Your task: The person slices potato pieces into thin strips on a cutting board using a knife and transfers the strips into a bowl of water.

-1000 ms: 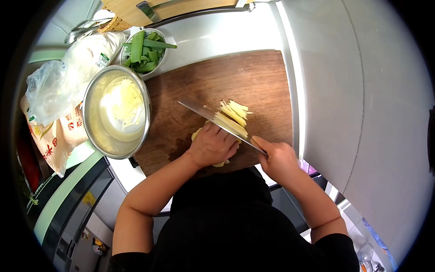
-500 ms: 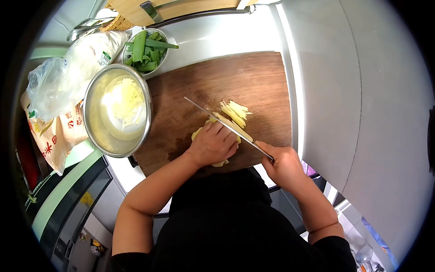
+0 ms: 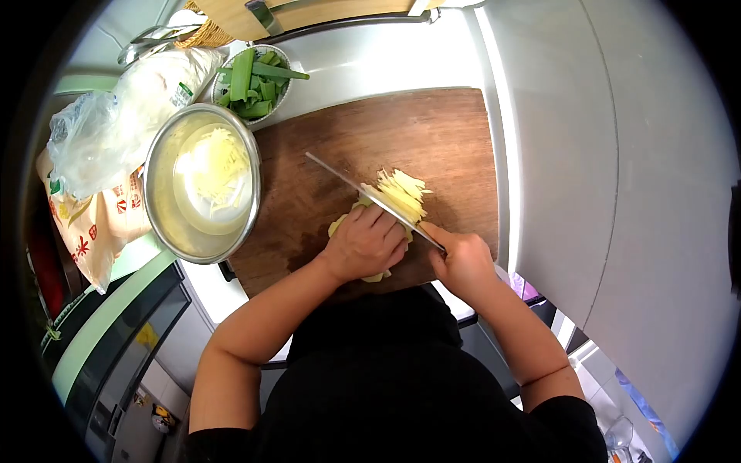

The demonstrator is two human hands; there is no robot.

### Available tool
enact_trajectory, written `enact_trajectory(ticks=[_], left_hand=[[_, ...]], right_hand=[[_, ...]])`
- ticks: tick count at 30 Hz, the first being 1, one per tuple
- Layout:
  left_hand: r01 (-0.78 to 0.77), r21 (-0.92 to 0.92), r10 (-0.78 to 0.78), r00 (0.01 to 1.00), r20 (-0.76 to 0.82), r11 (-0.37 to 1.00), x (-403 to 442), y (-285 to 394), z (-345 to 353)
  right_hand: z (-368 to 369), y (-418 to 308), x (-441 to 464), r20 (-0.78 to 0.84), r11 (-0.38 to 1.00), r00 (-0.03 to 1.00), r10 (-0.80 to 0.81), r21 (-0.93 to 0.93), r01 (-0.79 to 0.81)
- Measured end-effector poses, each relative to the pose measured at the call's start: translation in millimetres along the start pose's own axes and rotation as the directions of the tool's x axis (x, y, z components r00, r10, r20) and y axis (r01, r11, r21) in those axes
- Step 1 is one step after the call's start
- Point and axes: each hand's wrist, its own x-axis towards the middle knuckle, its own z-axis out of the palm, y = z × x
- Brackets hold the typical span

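On a brown wooden cutting board (image 3: 455, 139), my left hand (image 3: 363, 245) presses down on pale yellow potato slices (image 3: 377, 277), fingers curled together at the blade. Most of the slices are hidden under that hand. My right hand (image 3: 465, 266) is closed around the handle of a kitchen knife (image 3: 332, 170). Its blade runs diagonally, tip toward the upper left, right beside my left fingertips. Against the far side of the blade lies a small pile of cut potato strips (image 3: 404, 191).
Left of the board stands a steel bowl (image 3: 255, 150) holding potato strips (image 3: 218, 163) in water. Behind it a patterned bowl (image 3: 287, 94) holds cut green leek pieces (image 3: 241, 77). Plastic bags (image 3: 93, 147) crowd the far left. A grey wall (image 3: 552, 154) rises at the right.
My right hand and the knife have shifted slightly up and left. A freshly cut part now lies with the strip pile beyond the blade. My left hand has barely moved.
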Motion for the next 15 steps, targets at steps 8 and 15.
enact_trajectory(ticks=[8,15], left_hand=[[-0.017,0.024,0.018,0.999,-0.051,1.0,-0.4,-0.6,2.7],[0.006,0.0,-0.006,0.999,-0.031,1.0,1.3,0.1,-0.7]], right_hand=[[-30.9,-11.7,-19.8,0.063,0.995,0.994,0.085,0.052,-0.089],[-20.5,-10.5,-14.3,0.063,0.998,0.997,0.036,-0.044,-0.033]])
